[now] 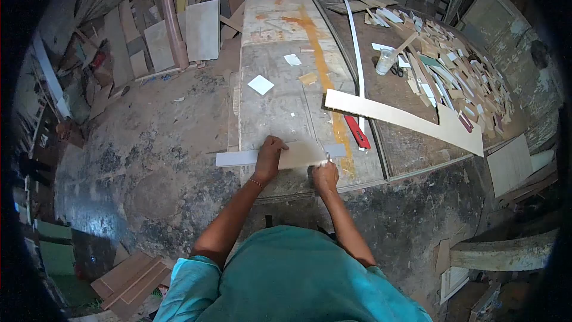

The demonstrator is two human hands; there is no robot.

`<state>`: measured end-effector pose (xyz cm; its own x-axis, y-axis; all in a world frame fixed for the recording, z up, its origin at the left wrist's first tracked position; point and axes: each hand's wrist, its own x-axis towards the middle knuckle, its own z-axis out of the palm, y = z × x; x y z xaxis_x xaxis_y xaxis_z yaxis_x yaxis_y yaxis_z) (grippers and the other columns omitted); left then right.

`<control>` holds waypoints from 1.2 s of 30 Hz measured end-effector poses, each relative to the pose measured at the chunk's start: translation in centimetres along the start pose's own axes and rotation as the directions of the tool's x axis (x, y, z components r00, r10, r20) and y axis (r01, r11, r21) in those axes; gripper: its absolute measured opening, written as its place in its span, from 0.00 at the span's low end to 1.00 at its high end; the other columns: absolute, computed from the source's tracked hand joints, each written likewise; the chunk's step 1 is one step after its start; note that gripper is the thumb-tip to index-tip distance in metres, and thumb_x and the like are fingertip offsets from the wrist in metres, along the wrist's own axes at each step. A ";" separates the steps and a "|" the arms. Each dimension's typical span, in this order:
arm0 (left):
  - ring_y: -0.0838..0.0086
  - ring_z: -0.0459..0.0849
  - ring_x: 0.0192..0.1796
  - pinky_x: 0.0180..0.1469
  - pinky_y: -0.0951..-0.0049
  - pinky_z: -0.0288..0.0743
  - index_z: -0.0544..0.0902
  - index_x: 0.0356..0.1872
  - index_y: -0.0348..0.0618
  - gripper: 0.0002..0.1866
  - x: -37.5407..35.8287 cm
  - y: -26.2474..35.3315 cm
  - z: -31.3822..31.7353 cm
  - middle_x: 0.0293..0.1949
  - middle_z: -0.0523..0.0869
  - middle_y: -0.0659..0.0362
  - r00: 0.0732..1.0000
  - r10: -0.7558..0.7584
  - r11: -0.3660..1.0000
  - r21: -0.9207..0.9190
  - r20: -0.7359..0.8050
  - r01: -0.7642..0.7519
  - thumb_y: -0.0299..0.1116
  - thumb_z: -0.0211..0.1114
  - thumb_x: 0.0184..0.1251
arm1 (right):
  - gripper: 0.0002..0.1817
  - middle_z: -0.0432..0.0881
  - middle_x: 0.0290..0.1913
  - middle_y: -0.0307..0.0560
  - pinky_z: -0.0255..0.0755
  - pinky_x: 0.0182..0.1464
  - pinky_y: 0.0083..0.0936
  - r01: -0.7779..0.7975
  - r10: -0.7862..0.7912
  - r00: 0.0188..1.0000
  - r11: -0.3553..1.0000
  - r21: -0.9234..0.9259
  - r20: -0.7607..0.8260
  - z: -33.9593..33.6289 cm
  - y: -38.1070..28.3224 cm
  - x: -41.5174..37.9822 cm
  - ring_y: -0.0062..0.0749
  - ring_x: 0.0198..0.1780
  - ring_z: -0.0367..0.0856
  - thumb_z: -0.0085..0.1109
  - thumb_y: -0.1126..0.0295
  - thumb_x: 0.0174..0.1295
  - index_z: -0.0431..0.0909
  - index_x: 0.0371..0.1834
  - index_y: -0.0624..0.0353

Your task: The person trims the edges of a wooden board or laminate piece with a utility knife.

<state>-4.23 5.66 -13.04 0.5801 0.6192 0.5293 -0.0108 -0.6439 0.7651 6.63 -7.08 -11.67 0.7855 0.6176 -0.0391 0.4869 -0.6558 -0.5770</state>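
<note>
Evidently, the pale piece [302, 156] lay across the white strip [234, 158], between my hands: left hand [270, 156] bunched over its left end, right hand [325, 177] curled by its near-right corner; either's grip indeterminate.

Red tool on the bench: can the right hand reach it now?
Likely yes: the red tool lies ahead-right of the right hand, past only the handled white strip's low end, though that hand looks occupied.

White strip [237, 158], red tool [357, 133], table [262, 116] (streaked orange).
</note>
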 end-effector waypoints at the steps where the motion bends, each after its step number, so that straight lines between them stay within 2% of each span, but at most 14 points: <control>1: 0.67 0.74 0.33 0.36 0.70 0.71 0.75 0.30 0.40 0.09 -0.4 0.1 -0.2 0.27 0.73 0.56 1.000 -0.003 0.999 -0.053 0.005 0.004 0.17 0.54 0.48 | 0.15 0.76 0.25 0.65 0.67 0.35 0.47 0.009 -0.009 1.000 1.000 0.012 0.001 0.2 0.1 -0.1 0.57 0.32 0.76 0.43 0.62 0.57 0.66 0.37 0.64; 4: 0.70 0.76 0.33 0.40 0.75 0.71 0.75 0.37 0.42 0.08 -2.6 -2.5 -0.2 0.30 0.75 0.58 0.991 -0.110 0.980 -0.157 0.070 0.120 0.22 0.55 0.55 | 0.14 0.76 0.24 0.65 0.66 0.33 0.47 -0.007 0.007 1.000 0.998 0.058 0.001 1.7 1.2 0.2 0.57 0.30 0.76 0.45 0.65 0.55 0.65 0.38 0.64; 5: 0.72 0.76 0.34 0.39 0.76 0.71 0.75 0.36 0.41 0.07 -3.3 -2.4 -0.2 0.32 0.75 0.58 0.959 -0.263 0.920 -0.272 0.110 0.283 0.24 0.54 0.56 | 0.14 0.75 0.23 0.65 0.66 0.33 0.47 0.010 -0.009 1.000 0.996 0.088 -0.014 2.1 1.6 0.1 0.58 0.30 0.76 0.45 0.64 0.55 0.64 0.39 0.63; 7: 0.75 0.76 0.35 0.36 0.77 0.72 0.76 0.35 0.38 0.06 -3.4 0.1 -0.7 0.36 0.77 0.59 0.820 -0.520 0.683 -0.460 0.239 0.567 0.26 0.52 0.60 | 0.15 0.75 0.23 0.64 0.65 0.31 0.46 0.048 -0.041 0.998 0.988 0.145 -0.049 2.2 1.8 0.0 0.58 0.29 0.75 0.45 0.64 0.55 0.63 0.40 0.63; 10: 0.79 0.76 0.33 0.34 0.79 0.72 0.75 0.38 0.34 0.11 -3.2 -0.4 0.0 0.35 0.77 0.58 0.687 -0.686 0.313 -0.755 0.239 0.576 0.32 0.53 0.62 | 0.15 0.75 0.22 0.62 0.65 0.30 0.45 0.083 -0.067 0.992 0.986 0.146 -0.107 1.8 1.4 -0.5 0.57 0.27 0.75 0.45 0.63 0.56 0.62 0.41 0.62; 13: 0.79 0.77 0.34 0.35 0.77 0.73 0.71 0.42 0.31 0.15 -1.6 1.6 -0.9 0.35 0.78 0.56 0.578 -0.731 0.440 -0.397 0.362 0.805 0.33 0.58 0.58 | 0.15 0.76 0.25 0.60 0.65 0.29 0.44 0.217 -0.165 0.959 0.949 0.228 -0.229 2.4 1.7 -0.7 0.55 0.27 0.75 0.46 0.61 0.57 0.63 0.41 0.61; 16: 0.76 0.78 0.33 0.35 0.77 0.73 0.69 0.44 0.31 0.19 -1.3 3.7 -0.8 0.35 0.79 0.54 0.601 -0.638 0.375 -0.488 0.481 0.788 0.33 0.61 0.55 | 0.16 0.77 0.28 0.56 0.68 0.30 0.41 0.243 -0.198 0.958 0.945 0.218 -0.209 1.3 0.9 -0.9 0.50 0.28 0.76 0.48 0.59 0.56 0.64 0.42 0.59; 17: 0.76 0.77 0.35 0.37 0.77 0.72 0.69 0.45 0.31 0.20 -1.4 4.1 -0.4 0.36 0.78 0.54 0.651 -0.614 0.404 -0.531 0.446 0.745 0.32 0.61 0.55 | 0.16 0.77 0.29 0.54 0.69 0.32 0.39 0.207 -0.149 0.974 0.893 0.400 -0.171 1.1 0.8 -1.0 0.48 0.29 0.77 0.48 0.59 0.56 0.64 0.41 0.58; 19: 0.75 0.77 0.38 0.40 0.76 0.72 0.68 0.46 0.32 0.21 -1.7 5.3 0.3 0.38 0.78 0.54 0.741 -0.562 0.457 -0.609 0.367 0.648 0.31 0.62 0.54 | 0.16 0.77 0.31 0.51 0.71 0.34 0.37 0.102 -0.077 0.995 0.695 0.712 -0.068 1.1 0.6 -1.2 0.44 0.30 0.78 0.48 0.58 0.57 0.66 0.41 0.57; 20: 0.75 0.76 0.40 0.42 0.75 0.71 0.67 0.46 0.32 0.21 -2.0 6.0 0.7 0.40 0.77 0.54 0.769 -0.548 0.496 -0.613 0.329 0.615 0.31 0.61 0.53 | 0.16 0.77 0.35 0.48 0.72 0.37 0.36 -0.195 -0.010 0.981 -0.022 0.981 0.194 1.6 1.0 -1.5 0.40 0.33 0.78 0.47 0.59 0.57 0.68 0.44 0.57; 21: 0.75 0.75 0.41 0.43 0.75 0.70 0.66 0.47 0.32 0.21 -2.0 7.8 0.7 0.41 0.76 0.54 0.795 -0.532 0.532 -0.616 0.292 0.581 0.30 0.61 0.53 | 0.16 0.77 0.35 0.48 0.72 0.37 0.36 -0.295 -0.003 0.951 -0.292 0.910 0.308 1.7 1.1 -1.6 0.40 0.33 0.78 0.47 0.59 0.58 0.68 0.44 0.57; 25: 0.75 0.72 0.47 0.48 0.73 0.68 0.64 0.48 0.34 0.22 -1.7 10.7 0.2 0.44 0.74 0.55 0.838 -0.477 0.613 -0.584 0.263 0.532 0.28 0.60 0.53 | 0.16 0.77 0.35 0.49 0.72 0.37 0.37 -0.313 -0.048 0.950 -0.152 0.937 0.310 1.9 2.0 -2.3 0.41 0.33 0.78 0.46 0.59 0.58 0.68 0.45 0.57; 31: 0.75 0.73 0.45 0.47 0.74 0.68 0.64 0.49 0.36 0.22 -2.5 10.0 0.9 0.43 0.74 0.56 0.874 -0.427 0.588 -0.662 0.232 0.464 0.28 0.58 0.54 | 0.16 0.77 0.35 0.51 0.72 0.36 0.38 -0.307 -0.073 0.950 -0.059 0.950 0.302 1.9 2.3 -2.1 0.43 0.33 0.78 0.45 0.60 0.58 0.68 0.46 0.58; 36: 0.76 0.72 0.46 0.48 0.73 0.66 0.66 0.48 0.36 0.20 -2.3 10.2 0.4 0.42 0.75 0.56 0.861 -0.447 0.593 -0.639 0.244 0.489 0.29 0.57 0.55 | 0.16 0.77 0.35 0.53 0.72 0.36 0.39 -0.286 -0.091 0.954 0.010 0.958 0.286 2.0 2.3 -2.1 0.45 0.33 0.77 0.44 0.61 0.59 0.68 0.46 0.58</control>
<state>-5.35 -2.58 -6.59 0.7024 0.7113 0.0241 -0.2434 0.2083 0.9473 5.31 -9.04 -14.60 0.5962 0.7727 -0.2179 -0.5859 0.2332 -0.7761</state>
